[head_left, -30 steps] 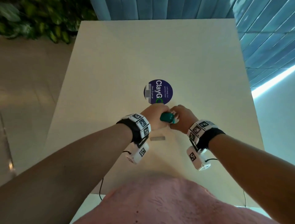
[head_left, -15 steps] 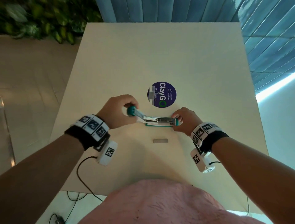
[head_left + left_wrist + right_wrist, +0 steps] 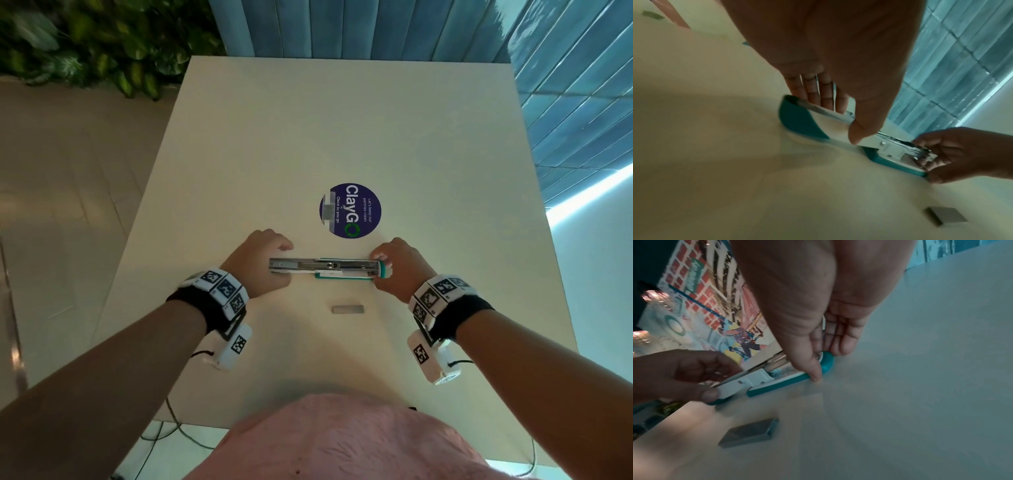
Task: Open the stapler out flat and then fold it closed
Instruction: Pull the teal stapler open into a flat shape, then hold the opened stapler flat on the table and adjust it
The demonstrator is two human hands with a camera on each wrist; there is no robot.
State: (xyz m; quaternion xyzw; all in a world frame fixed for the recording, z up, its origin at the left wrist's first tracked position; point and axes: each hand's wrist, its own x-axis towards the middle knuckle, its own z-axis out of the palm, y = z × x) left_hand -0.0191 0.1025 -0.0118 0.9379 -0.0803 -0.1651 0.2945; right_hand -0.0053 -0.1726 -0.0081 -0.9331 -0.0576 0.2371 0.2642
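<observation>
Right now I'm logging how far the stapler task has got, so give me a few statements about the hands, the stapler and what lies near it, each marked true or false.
1. The stapler lies opened out along the table. True.
2. The left hand holds the stapler's top arm and the right hand holds its base end. True.
3. The block of staples sits inside the stapler. False: it lies loose on the table, nearer the person, apart from the stapler.
4. The round blue sticker is covered by the right hand. False: it shows in full, beyond the stapler.
5. The stapler is lifted clear of the table. False: its teal base rests on the tabletop.
</observation>
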